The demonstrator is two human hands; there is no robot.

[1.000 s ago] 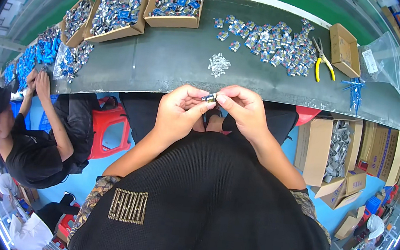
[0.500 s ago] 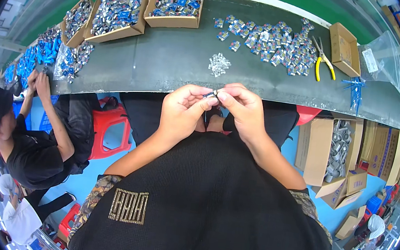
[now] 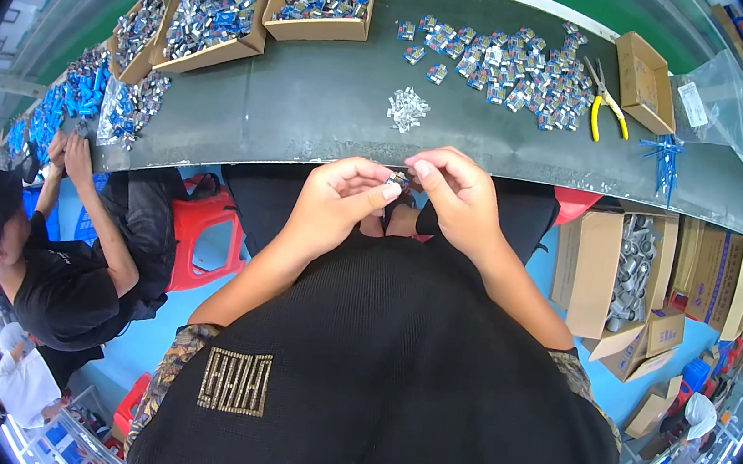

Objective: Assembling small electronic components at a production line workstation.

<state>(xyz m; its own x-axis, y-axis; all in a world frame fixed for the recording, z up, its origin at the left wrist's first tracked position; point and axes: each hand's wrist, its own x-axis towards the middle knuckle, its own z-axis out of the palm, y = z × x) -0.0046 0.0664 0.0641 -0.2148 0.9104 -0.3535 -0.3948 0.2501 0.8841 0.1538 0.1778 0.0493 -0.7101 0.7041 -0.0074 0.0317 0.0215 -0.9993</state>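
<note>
Just over the near edge of the bench, my left hand (image 3: 331,202) pinches a small dark part with a shiny metal face (image 3: 398,179) between thumb and forefinger. My right hand (image 3: 458,196) is beside it, a little apart, thumb and forefinger drawn together; anything between those tips is too small to make out. On the bench (image 3: 311,120) ahead of my hands lies a little heap of small clear-white pieces (image 3: 406,110). Beyond it, to the right, spread many small blue-and-silver parts (image 3: 523,71).
Pliers with yellow handles (image 3: 607,112) lie near a shallow cardboard box (image 3: 646,89) and blue ties (image 3: 665,165). Boxes of metal parts (image 3: 316,33) stand at the back left. A co-worker (image 3: 48,259) sits left by a red stool (image 3: 206,236). Right, a floor carton holds metal pieces (image 3: 633,271).
My right hand has drawn away from the small part, its fingertips now apart from my left hand's. The left hand keeps hold of the part.
</note>
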